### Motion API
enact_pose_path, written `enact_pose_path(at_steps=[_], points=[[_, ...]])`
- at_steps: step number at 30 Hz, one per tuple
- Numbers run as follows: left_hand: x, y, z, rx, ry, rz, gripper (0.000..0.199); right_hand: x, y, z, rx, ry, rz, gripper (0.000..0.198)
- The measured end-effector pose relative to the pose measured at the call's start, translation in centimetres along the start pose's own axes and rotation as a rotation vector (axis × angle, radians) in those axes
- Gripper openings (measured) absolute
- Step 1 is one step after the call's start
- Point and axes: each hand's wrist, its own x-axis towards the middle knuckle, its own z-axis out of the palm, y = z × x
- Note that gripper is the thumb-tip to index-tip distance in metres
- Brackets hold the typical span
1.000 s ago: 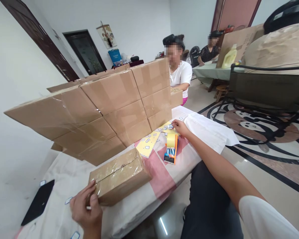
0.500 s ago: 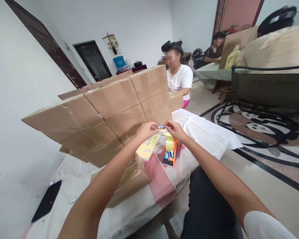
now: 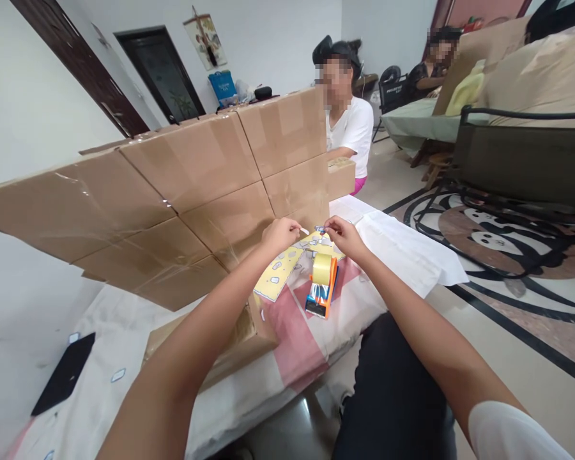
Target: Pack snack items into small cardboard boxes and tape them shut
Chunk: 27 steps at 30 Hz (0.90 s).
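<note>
My left hand [image 3: 282,235] pinches a small white slip [image 3: 304,232] between thumb and fingertips. A short gap to the right, my right hand [image 3: 344,235] is closed on a small blue-and-white piece [image 3: 320,229] that looks like a sticker. Below both hands lie yellow patterned sheets [image 3: 276,271] with small white, dark-edged shapes on them. An orange tape dispenser [image 3: 329,294] with a roll of yellowish clear tape stands nearest me on the cloth. Stacked cardboard boxes [image 3: 211,166] rise just left of and behind my left hand.
A lower cardboard box [image 3: 263,329] sits under my left forearm. On the cloth-covered table [image 3: 306,377] at left are a black flat object [image 3: 64,374] and blue-edged white pieces [image 3: 118,375]. One person [image 3: 357,131] sits behind the boxes; another person [image 3: 424,76] sits farther right.
My hands have moved slightly apart. The small blue-and-white piece was between both hands; now the right hand has it and the left has a white slip. The view has tilted downward.
</note>
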Motion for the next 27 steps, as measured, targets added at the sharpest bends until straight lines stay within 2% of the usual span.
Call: enact_pose_path(at_steps=[5,10,14,21,27], points=[[3.0,0.7,2.3,-0.065,-0.059,0.086,0.039,0.2,-0.2,-0.1,0.026,-0.002,-0.02,0.011],[3.6,0.8,3.2,-0.168,-0.165,0.244,0.027,0.2,-0.2,-0.4,0.046,0.007,-0.006,0.013],[3.3,0.6,3.0,-0.192,-0.185,0.323,0.028,0.0,-0.3,-0.4,0.033,0.006,-0.013,0.015],[3.7,0.3,3.2,-0.185,-0.124,0.352,0.028,-0.2,-0.4,-0.4,0.03,0.017,-0.028,0.02],[3.9,0.6,4.1,-0.27,-0.162,0.321,0.027,-0.3,-0.7,-0.6,0.063,0.1,0.012,0.026]])
